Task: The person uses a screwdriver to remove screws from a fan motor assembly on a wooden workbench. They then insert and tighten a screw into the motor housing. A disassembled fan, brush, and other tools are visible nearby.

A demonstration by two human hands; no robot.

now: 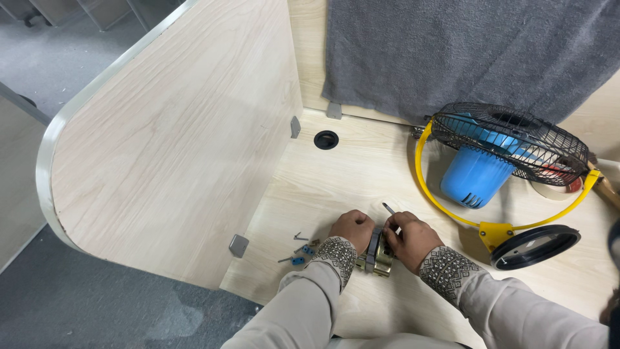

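Both sets of fingers are curled shut around a small metal part (378,253) on the tabletop (336,187): the left hand (352,229) clasps its left side, the right hand (410,239) its right, also pinching a thin screwdriver (389,209). Loose screws (298,249) lie just left; a small fan (497,165) stands to the right.

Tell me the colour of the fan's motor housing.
Blue: the fan's motor housing sits behind a black wire guard on a yellow frame, seen in the head view.
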